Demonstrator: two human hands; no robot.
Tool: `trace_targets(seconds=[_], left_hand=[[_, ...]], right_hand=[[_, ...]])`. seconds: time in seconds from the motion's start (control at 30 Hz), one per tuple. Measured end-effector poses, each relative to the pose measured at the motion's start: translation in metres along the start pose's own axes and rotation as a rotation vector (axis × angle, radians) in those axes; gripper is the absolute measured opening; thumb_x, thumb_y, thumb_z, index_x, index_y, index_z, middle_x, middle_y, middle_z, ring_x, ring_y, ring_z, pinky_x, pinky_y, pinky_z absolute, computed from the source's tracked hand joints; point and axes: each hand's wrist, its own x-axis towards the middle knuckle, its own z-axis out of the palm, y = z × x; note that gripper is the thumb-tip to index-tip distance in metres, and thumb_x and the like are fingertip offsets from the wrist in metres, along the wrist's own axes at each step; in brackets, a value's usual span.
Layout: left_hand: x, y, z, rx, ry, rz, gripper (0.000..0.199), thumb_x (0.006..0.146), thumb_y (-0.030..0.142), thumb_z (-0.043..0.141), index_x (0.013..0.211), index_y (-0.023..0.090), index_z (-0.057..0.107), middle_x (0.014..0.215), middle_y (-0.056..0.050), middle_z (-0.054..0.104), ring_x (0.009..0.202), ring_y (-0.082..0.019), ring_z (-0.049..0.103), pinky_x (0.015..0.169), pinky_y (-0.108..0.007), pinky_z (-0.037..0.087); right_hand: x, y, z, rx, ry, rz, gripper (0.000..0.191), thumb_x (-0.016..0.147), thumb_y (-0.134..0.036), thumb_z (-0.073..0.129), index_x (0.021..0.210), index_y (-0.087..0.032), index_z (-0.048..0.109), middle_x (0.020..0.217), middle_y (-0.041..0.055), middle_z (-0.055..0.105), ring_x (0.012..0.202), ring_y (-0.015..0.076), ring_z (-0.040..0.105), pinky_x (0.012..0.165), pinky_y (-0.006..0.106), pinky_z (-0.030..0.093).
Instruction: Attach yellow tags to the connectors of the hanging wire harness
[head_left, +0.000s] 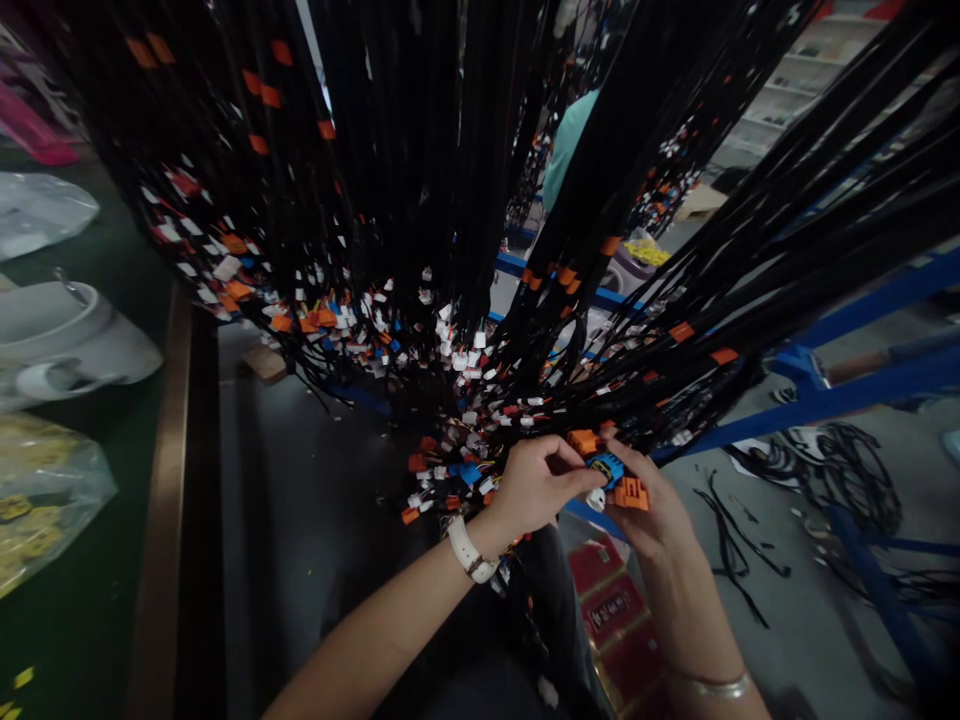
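My right hand is closed around a small group of plastic wire connectors. An orange connector lies against its palm, and a blue connector sits just beside that one. My left hand, with a white band at the wrist, pinches at the blue connector with thumb and forefinger. A second orange connector shows above the left fingertips. Below the thumb is a white connector. Black wire harnesses hang in front of me, their ends crowded with white, orange and blue connectors.
Blue rack bars run along the right side. Loose black cables lie on the grey floor. At left, a green surface holds a white bucket and a bag of yellow parts. Behind the harnesses, a person's teal clothing shows.
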Motion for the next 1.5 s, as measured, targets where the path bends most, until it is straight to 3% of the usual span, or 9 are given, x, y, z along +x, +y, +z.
trace_targets(seconds=[0.23, 0.5, 0.73, 0.93, 1.07, 1.3, 1.4, 1.5], left_hand=[[0.000, -0.001, 0.001, 0.061, 0.056, -0.017, 0.034, 0.062, 0.048, 0.072, 0.063, 0.016, 0.062, 0.053, 0.001, 0.059, 0.048, -0.009, 0.050, 0.046, -0.020, 0.037], [0.002, -0.004, 0.001, -0.252, -0.046, -0.285, 0.041, 0.055, 0.050, 0.075, 0.061, 0.014, 0.056, 0.051, 0.004, 0.052, 0.042, -0.007, 0.043, 0.037, -0.019, 0.029], [0.007, -0.008, 0.004, -0.355, 0.019, -0.326, 0.042, 0.046, 0.040, 0.082, 0.055, 0.013, 0.052, 0.052, 0.005, 0.050, 0.050, -0.005, 0.044, 0.050, -0.020, 0.034], [0.007, -0.004, 0.010, -0.627, 0.023, -0.405, 0.052, 0.037, 0.028, 0.087, 0.075, 0.014, 0.054, 0.069, 0.003, 0.060, 0.060, -0.009, 0.056, 0.062, -0.024, 0.044], [0.009, -0.006, 0.008, -0.670, -0.085, -0.386, 0.052, 0.042, 0.022, 0.087, 0.083, 0.014, 0.056, 0.074, 0.003, 0.061, 0.065, -0.009, 0.058, 0.068, -0.025, 0.046], [0.006, -0.022, -0.007, -0.687, -0.163, -0.269, 0.038, 0.060, 0.025, 0.079, 0.092, 0.015, 0.062, 0.089, -0.003, 0.064, 0.080, -0.010, 0.060, 0.081, -0.026, 0.045], [0.003, -0.026, -0.023, -0.499, -0.051, -0.299, 0.036, 0.063, 0.027, 0.076, 0.094, 0.014, 0.062, 0.087, -0.004, 0.064, 0.079, -0.011, 0.060, 0.075, -0.024, 0.046], [0.003, -0.019, -0.052, -0.300, 0.062, -0.346, 0.031, 0.065, 0.029, 0.074, 0.089, 0.014, 0.062, 0.081, -0.004, 0.062, 0.070, -0.009, 0.057, 0.063, -0.022, 0.044]], right_hand=[[0.000, 0.002, -0.003, -0.001, -0.017, -0.014, 0.023, 0.058, -0.029, 0.080, 0.074, -0.022, 0.065, 0.064, -0.0067, 0.064, 0.051, 0.0085, 0.055, 0.041, 0.018, 0.042], [-0.003, -0.001, 0.000, -0.003, -0.020, -0.006, 0.022, 0.057, -0.027, 0.081, 0.072, -0.021, 0.067, 0.065, -0.0051, 0.065, 0.052, 0.0097, 0.056, 0.044, 0.020, 0.045], [-0.001, 0.003, -0.004, -0.030, -0.039, -0.001, 0.024, 0.058, -0.030, 0.081, 0.075, -0.023, 0.065, 0.066, -0.0058, 0.065, 0.051, 0.0098, 0.057, 0.042, 0.019, 0.044], [0.000, 0.002, -0.007, -0.014, -0.053, 0.005, 0.025, 0.057, -0.027, 0.082, 0.075, -0.022, 0.066, 0.064, -0.0061, 0.064, 0.049, 0.0080, 0.056, 0.043, 0.018, 0.045], [-0.002, 0.001, -0.008, -0.002, -0.079, 0.019, 0.022, 0.058, -0.026, 0.081, 0.074, -0.021, 0.066, 0.064, -0.0055, 0.065, 0.049, 0.0083, 0.056, 0.044, 0.019, 0.047], [0.000, 0.001, -0.001, 0.032, -0.048, 0.093, 0.025, 0.061, -0.031, 0.079, 0.081, -0.020, 0.068, 0.067, -0.0021, 0.069, 0.051, 0.0114, 0.060, 0.043, 0.020, 0.048], [0.003, -0.001, 0.001, 0.020, -0.013, 0.095, 0.028, 0.063, -0.040, 0.077, 0.082, -0.021, 0.067, 0.064, -0.0018, 0.068, 0.048, 0.0114, 0.059, 0.040, 0.020, 0.047], [0.005, -0.006, -0.003, 0.054, -0.016, 0.130, 0.028, 0.064, -0.037, 0.075, 0.084, -0.021, 0.067, 0.066, -0.0025, 0.068, 0.048, 0.0117, 0.059, 0.039, 0.021, 0.048]])
